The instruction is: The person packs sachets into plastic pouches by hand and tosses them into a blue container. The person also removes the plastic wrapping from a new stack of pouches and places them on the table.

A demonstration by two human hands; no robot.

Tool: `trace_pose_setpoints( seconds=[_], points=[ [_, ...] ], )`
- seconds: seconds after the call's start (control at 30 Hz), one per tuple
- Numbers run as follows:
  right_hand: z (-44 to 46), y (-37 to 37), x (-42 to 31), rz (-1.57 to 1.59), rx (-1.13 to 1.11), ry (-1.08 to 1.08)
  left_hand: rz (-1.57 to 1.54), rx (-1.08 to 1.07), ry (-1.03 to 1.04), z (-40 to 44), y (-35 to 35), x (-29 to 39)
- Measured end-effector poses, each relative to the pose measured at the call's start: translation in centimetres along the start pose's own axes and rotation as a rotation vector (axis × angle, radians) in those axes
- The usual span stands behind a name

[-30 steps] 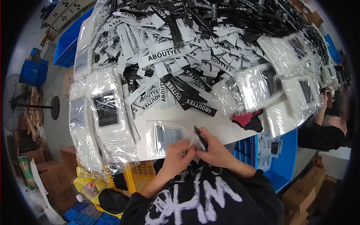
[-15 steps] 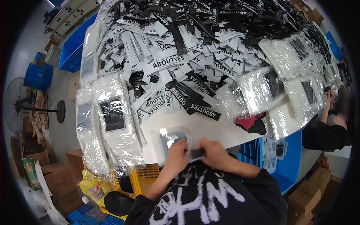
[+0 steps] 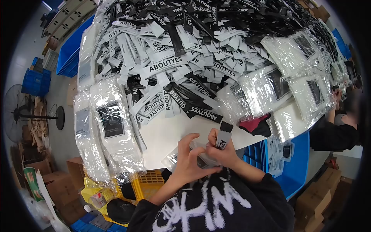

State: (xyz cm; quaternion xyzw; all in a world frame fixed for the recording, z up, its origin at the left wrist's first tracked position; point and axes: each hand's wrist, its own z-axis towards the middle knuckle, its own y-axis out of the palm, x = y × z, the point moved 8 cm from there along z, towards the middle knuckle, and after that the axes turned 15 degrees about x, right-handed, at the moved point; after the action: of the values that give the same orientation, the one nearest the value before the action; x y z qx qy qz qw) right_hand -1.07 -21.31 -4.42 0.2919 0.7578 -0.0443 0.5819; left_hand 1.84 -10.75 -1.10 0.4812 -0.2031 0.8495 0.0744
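My left hand [image 3: 188, 162] is curled around a small clear plastic bag [image 3: 170, 159], with thumb and fingers bowed apart at its mouth. Close beside it, my right hand [image 3: 225, 154] grips a white sachet [image 3: 223, 140] with a black end and "ABO" lettering, which sticks up out of the fist. The right fingertips also touch the bag's edge. A dark printed patch shows through the plastic between the hands. Beyond them lies a large heap of black and white "ABOUTYES" sachets [image 3: 166, 63] on the white table [image 3: 158, 133].
Stacks of clear bags flank the heap, one on the left [image 3: 112, 120] and one on the right [image 3: 264, 89]. A pink and black cloth [image 3: 255, 125] lies near the table edge. Below are a blue bin [image 3: 295, 170] and a yellow crate [image 3: 150, 178]. Another person's sleeve [image 3: 332, 135] shows at right.
My hands have drawn slightly apart and turned; the blurred bag is now tilted and held low. The white sachet now shows upright in my right hand. The view has shifted slightly.
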Motion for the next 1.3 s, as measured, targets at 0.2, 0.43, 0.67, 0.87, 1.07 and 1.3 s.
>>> trace_pose_setpoints(
  seconds=[0.2, 0.43, 0.67, 0.87, 1.07, 1.3],
  points=[
    [0.9, -3.4, -1.0, -0.094, 0.079, -0.249, 0.183, -0.061, -0.039, -0.2, 0.0, -0.5],
    [-0.3, -3.1, -6.6, -0.338, -0.002, -0.532, 0.164, -0.045, -0.068, -0.5, 0.3, -1.4],
    [-0.6, -0.4, -3.9, 0.076, -0.060, -0.234, 0.093, 0.024, -0.015, -0.5, 0.3, -0.7],
    [-0.6, -0.6, -0.6, -0.047, -0.004, 0.031, 0.000, 0.119, -0.143, 1.5, -2.4, -0.2],
    [-0.4, -1.9, -4.5, -0.551, 0.124, -0.393, 0.090, -0.168, -0.441, 1.4, -4.2, -2.9],
    [-1.5, -0.6, -1.2, -0.626, -0.607, -0.060, 0.007, -0.287, -0.353, 0.8, -3.0, -2.4]
  ],
)
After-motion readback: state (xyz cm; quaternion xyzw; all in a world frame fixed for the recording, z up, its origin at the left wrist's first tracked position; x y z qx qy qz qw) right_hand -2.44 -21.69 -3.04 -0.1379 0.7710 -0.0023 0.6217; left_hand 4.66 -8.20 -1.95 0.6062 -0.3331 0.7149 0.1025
